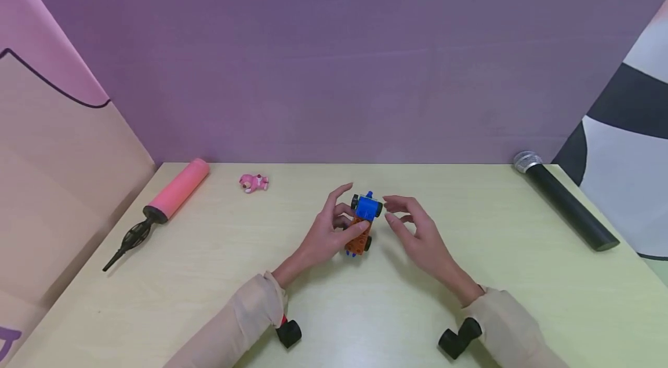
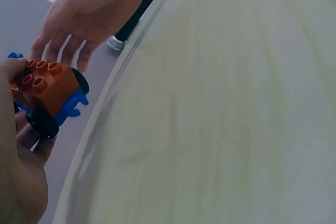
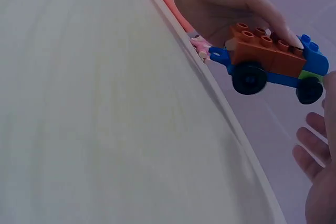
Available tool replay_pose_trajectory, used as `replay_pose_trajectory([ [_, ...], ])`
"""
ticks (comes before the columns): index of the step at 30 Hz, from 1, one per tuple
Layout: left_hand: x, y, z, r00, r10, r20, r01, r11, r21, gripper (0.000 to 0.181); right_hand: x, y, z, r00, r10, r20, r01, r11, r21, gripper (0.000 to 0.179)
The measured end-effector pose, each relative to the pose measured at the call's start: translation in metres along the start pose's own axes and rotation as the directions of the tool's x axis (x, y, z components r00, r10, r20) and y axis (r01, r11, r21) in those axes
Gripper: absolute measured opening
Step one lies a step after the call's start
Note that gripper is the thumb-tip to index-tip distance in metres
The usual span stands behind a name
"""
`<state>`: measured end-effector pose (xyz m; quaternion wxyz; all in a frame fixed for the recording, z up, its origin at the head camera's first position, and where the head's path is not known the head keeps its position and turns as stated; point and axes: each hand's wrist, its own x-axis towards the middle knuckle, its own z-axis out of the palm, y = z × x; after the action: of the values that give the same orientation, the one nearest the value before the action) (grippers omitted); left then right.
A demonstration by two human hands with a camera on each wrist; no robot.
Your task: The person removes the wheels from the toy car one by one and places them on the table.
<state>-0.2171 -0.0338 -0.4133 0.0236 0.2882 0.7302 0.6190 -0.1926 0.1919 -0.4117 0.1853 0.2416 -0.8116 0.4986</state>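
Observation:
My left hand (image 1: 326, 239) holds a small toy block car (image 1: 367, 209) over the middle of the table, its thumb lying across the top. The car has a blue front block, orange studded bricks (image 3: 257, 51), black wheels (image 3: 249, 78) and a blue hitch (image 3: 219, 55) at the rear. In the left wrist view the orange end (image 2: 58, 90) faces the camera. Just right of the car's blue front is my right hand (image 1: 425, 243), its fingers loosely bent and holding nothing. The left fingers beneath the car are partly hidden.
A pink balloon pump (image 1: 180, 190) with a black nozzle lies at the left of the table (image 1: 365, 321). Near the back edge sits a small pink bear figure (image 1: 254, 183). A black microphone (image 1: 569, 203) with a silver head lies at the right. Behind stands a purple wall (image 1: 334, 66).

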Motion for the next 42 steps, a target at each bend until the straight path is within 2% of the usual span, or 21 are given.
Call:
replay_pose_trajectory([
  [2,-0.001,0.000,0.001,1.000,-0.013,0.000,0.013,0.999,-0.053,0.074,0.000,-0.001,0.003,0.997,0.075,0.029,-0.076,0.997,0.024,0.033],
  [5,-0.002,0.001,0.002,1.000,-0.021,0.006,0.021,0.994,-0.104,0.070,0.000,-0.003,0.007,0.987,0.145,0.063,-0.149,0.986,0.070,0.034],
  [10,-0.003,0.003,0.003,0.999,-0.033,0.025,0.037,0.986,-0.160,0.065,0.002,-0.005,0.012,0.980,0.181,0.088,-0.194,0.965,0.177,0.034],
  [19,-0.003,0.002,0.007,0.998,-0.009,0.058,0.021,0.980,-0.196,0.055,0.003,-0.010,0.017,0.977,0.195,0.087,-0.210,0.951,0.228,0.035],
  [32,-0.004,0.002,0.006,0.998,-0.034,0.058,0.045,0.979,-0.198,0.055,0.001,-0.011,0.020,0.981,0.193,0.029,-0.195,0.958,0.212,0.030],
  [38,-0.004,0.003,0.006,0.998,-0.015,0.059,0.028,0.974,-0.225,0.055,0.001,-0.013,0.021,0.987,0.160,0.016,-0.160,0.961,0.226,0.031],
  [42,-0.004,0.003,0.007,0.998,-0.012,0.055,0.024,0.974,-0.226,0.054,0.000,-0.013,0.020,0.985,0.171,0.011,-0.169,0.963,0.211,0.030],
])
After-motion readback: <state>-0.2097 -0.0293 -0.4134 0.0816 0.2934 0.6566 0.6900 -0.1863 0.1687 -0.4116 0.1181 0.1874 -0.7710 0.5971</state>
